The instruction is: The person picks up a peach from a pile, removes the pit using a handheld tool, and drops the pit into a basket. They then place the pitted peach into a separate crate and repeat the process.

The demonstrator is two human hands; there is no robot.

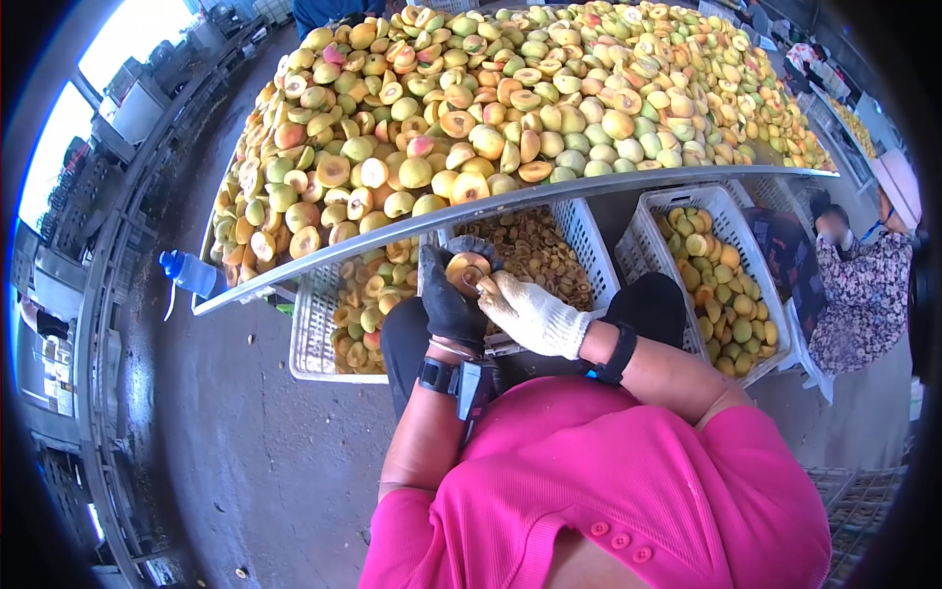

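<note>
The round, yellow-orange fruit half (pixel 468 270), brown at its cut face, should be light, with flesh firm enough to hold yet easily bruised, and probably slick where cut. It is best taken by the skin at its rounded sides, leaving the wet face free. It sits just in front of the near edge of the metal-rimmed tabletop (pixel 638 180), above the middle crate. The left hand in a black glove (pixel 449 296) has its grip part-closed, fingers curled around the fruit half. The right hand in a white knitted glove (pixel 538 316) has a nearly closed grip at the cut face; whether it pinches a small tool, I cannot tell.

Counted: one fruit half in hand; three white slatted plastic crates (pixel 643 240) near the knees; one blue-capped bottle (pixel 186 272) at the tabletop's near left corner. The heaped yellow-green fruit (pixel 456 123) is too plentiful to count.
</note>
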